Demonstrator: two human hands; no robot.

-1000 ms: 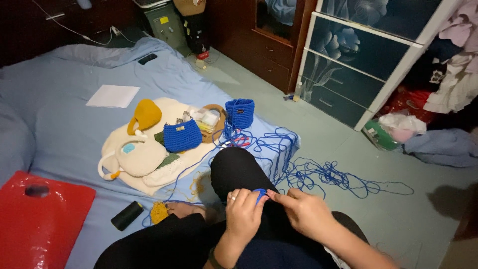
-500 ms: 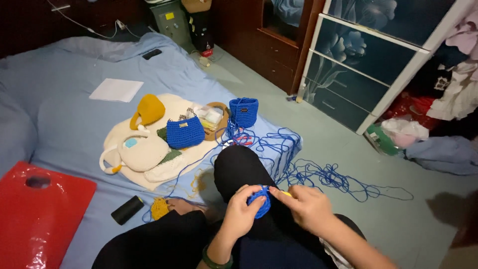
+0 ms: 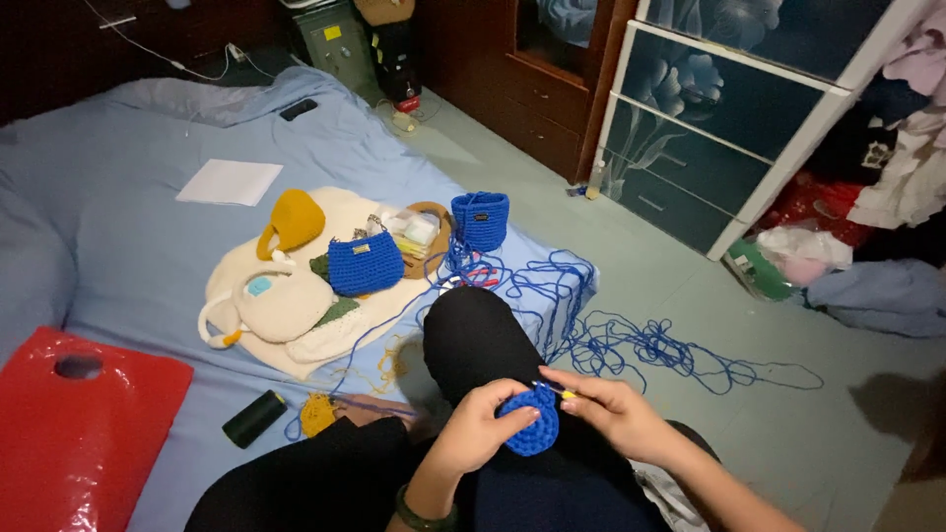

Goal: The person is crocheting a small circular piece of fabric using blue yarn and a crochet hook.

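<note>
Up and left of the grip, a small woven basket [image 3: 432, 225] holds pale packets, too small to tell apart. Beside it stand a blue crocheted pouch [image 3: 480, 219], open-topped with its inside hidden, and a blue crocheted bag [image 3: 365, 264].

The blue disc [image 3: 531, 425] is a flat round crocheted piece with ringed stitches. It sits over the person's lap, just below the raised knee. The left hand [image 3: 473, 431] pinches its left edge, fingers closed on it. The right hand [image 3: 616, 412] is closed around a hook [image 3: 555, 389] whose tip meets the disc's upper rim.

Blue yarn [image 3: 631, 345] lies in loose tangles up and right of the grip, spilling over the bed edge onto the floor. A black spool [image 3: 254, 419] lies well to the left, a red bag [image 3: 74, 429] beyond it.
</note>
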